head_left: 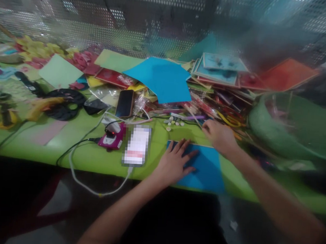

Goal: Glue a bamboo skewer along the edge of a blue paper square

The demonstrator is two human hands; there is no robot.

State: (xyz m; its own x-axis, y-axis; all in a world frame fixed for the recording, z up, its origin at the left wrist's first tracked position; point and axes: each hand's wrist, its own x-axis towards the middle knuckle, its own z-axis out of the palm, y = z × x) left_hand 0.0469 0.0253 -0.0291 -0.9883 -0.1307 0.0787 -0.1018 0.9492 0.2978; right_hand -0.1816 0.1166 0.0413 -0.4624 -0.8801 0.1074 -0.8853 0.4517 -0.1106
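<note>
My left hand lies flat with its fingers spread on a blue sheet, holding nothing. The sheet sits at the near edge of the green tabletop. Above the sheet's far right corner, my right hand is closed in a pinch. A thin pale stick runs up and left from its fingertips; its lower end is hidden by the fingers. Small pale round pieces lie just beyond the sheet, between the hands.
To the left are a lit phone on a white cable, a purple power socket and a dark phone. A large blue paper tops the clutter behind. At right stand a green basin and yellow-handled scissors.
</note>
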